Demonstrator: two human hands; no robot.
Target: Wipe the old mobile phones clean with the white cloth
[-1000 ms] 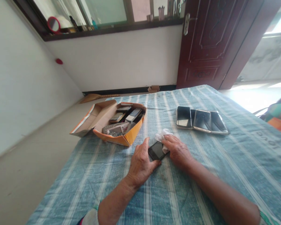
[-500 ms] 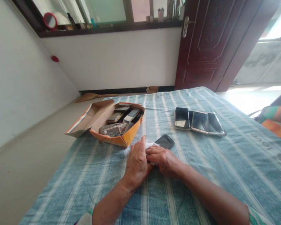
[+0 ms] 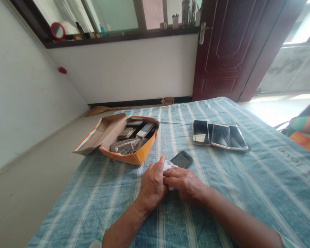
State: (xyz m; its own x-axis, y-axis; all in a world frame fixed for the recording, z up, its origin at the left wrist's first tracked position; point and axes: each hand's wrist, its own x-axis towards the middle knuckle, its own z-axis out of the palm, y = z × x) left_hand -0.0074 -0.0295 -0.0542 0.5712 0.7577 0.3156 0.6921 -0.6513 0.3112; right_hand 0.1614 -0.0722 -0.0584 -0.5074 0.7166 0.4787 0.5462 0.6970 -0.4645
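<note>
My left hand [image 3: 152, 186] is closed, thumb up, around something hidden behind its fingers and palm. Pressed against it from the right, my right hand [image 3: 188, 182] is closed on a crumpled white tissue [image 3: 168, 165], which pokes out above and below its fingers. Just beyond the right hand, a dark smartphone [image 3: 183, 159] lies face up on the striped cloth, apart from my fingers. An open orange cardboard box [image 3: 147, 151] stands beyond my left hand, with several old mobile phones [image 3: 129, 132] inside and its lid folded to the left.
On the right of the blue striped cloth [image 3: 113, 206], several phones lie side by side, among them a black one [image 3: 200, 131] and a gold-rimmed one [image 3: 220, 135]. A dark red door [image 3: 222, 51] and a windowsill [image 3: 119, 38] with small items are behind. Orange-green fabric [image 3: 306, 132] shows at right.
Both hands stay together on the tissue, appearing slightly lower as the whole view shifts a little. Slightly more of the tissue shows between them. The phones and the box keep their places.
</note>
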